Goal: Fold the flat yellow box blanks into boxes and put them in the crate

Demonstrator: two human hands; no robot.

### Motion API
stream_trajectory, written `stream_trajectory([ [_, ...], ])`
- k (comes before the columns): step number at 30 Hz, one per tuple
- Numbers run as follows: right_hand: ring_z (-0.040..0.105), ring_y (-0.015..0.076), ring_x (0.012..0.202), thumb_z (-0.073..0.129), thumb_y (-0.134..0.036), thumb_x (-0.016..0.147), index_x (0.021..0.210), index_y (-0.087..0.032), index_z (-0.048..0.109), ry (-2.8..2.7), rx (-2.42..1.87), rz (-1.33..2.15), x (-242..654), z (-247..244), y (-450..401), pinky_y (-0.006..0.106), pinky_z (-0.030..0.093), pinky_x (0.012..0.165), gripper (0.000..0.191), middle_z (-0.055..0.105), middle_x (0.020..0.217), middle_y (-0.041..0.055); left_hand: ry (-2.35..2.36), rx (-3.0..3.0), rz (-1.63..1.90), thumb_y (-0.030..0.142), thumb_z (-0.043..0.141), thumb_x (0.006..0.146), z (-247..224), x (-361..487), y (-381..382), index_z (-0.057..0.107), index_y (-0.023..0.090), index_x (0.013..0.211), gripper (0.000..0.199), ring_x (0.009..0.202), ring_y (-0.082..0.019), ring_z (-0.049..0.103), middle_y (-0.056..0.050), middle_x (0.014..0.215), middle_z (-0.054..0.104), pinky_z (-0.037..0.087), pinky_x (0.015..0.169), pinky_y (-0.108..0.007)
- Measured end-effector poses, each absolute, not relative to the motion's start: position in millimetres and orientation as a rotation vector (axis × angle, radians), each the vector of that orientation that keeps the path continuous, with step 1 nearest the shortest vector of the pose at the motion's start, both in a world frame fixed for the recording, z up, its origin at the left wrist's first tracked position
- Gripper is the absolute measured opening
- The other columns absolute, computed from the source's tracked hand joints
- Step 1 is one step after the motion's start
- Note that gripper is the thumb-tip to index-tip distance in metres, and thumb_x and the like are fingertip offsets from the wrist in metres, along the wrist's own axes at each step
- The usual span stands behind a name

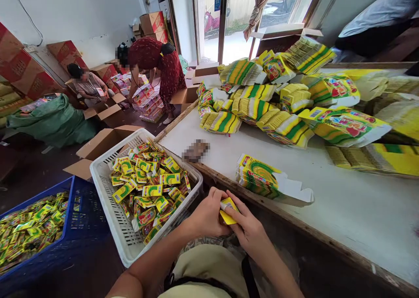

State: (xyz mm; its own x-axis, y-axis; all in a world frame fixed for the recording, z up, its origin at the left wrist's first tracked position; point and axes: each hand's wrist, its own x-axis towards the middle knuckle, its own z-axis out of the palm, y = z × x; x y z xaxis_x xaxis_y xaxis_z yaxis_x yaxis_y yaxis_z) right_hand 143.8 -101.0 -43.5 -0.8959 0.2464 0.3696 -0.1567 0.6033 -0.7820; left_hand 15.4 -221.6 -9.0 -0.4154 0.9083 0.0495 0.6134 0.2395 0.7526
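Note:
Between both hands, in front of my body at the table's edge, is a small yellow carton [229,209] with a barcode on one flap. My left hand [209,213] wraps round its left side, and the fingers of my right hand [247,223] press on its right side. The hands hide much of the carton. Just beyond them on the white table [327,219] lies a stack of flattened yellow and green cartons [258,175]. To my left stands a white plastic basket [126,241] holding many small yellow cartons [152,191].
Bundles of flat cartons [248,110] cover the table's far side. A blue crate [70,219] with small packets stands at far left. Open cardboard boxes [103,145] and a green sack [54,123] lie beyond. One person [155,66] bends over pink boxes [149,101]; another person [90,88] sits nearby.

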Motion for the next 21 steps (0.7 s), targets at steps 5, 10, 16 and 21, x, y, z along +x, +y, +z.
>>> stream_trajectory([
  [5,0.06,0.0246,0.124,0.051,-0.023,0.094,0.1,-0.023,0.073,-2.526,0.006,1.291,148.1,-36.7,-79.7,0.034,0.055,0.097,0.024,0.052,0.146,0.0113,2.071,1.398,0.962,0.029,0.077,0.059,4.4,5.1,-223.5,0.047,0.016,0.125,0.073,0.104,-0.027,0.062,-0.012,0.115,0.061,0.052,0.091,-0.04],
  [10,0.06,0.0262,0.124,0.054,-0.02,0.09,0.116,-0.024,0.065,-2.576,-0.082,1.2,147.1,-34.5,-83.4,0.038,0.056,0.094,0.029,0.054,0.143,0.0137,2.035,1.426,0.88,0.024,0.075,0.059,7.0,3.5,-220.8,0.043,0.016,0.133,0.082,0.113,-0.029,0.062,-0.014,0.124,0.062,0.05,0.095,-0.041],
  [16,0.064,0.0242,0.116,0.052,-0.024,0.093,0.104,-0.024,0.07,-2.595,0.028,1.358,149.4,-14.5,-75.8,0.034,0.056,0.093,0.021,0.062,0.132,0.0113,1.952,1.419,0.799,0.033,0.078,0.06,13.9,3.1,-222.9,0.038,0.019,0.138,0.089,0.1,-0.029,0.069,-0.011,0.118,0.068,0.054,0.086,-0.037],
  [21,0.066,0.0269,0.111,0.066,-0.027,0.081,0.096,-0.023,0.072,-2.552,-0.123,1.481,149.8,-12.7,-76.5,0.037,0.055,0.093,0.017,0.066,0.124,0.0098,1.985,1.46,0.798,0.026,0.076,0.06,11.0,15.8,-220.1,0.039,0.016,0.14,0.088,0.112,-0.032,0.064,-0.015,0.128,0.063,0.052,0.094,-0.041],
])
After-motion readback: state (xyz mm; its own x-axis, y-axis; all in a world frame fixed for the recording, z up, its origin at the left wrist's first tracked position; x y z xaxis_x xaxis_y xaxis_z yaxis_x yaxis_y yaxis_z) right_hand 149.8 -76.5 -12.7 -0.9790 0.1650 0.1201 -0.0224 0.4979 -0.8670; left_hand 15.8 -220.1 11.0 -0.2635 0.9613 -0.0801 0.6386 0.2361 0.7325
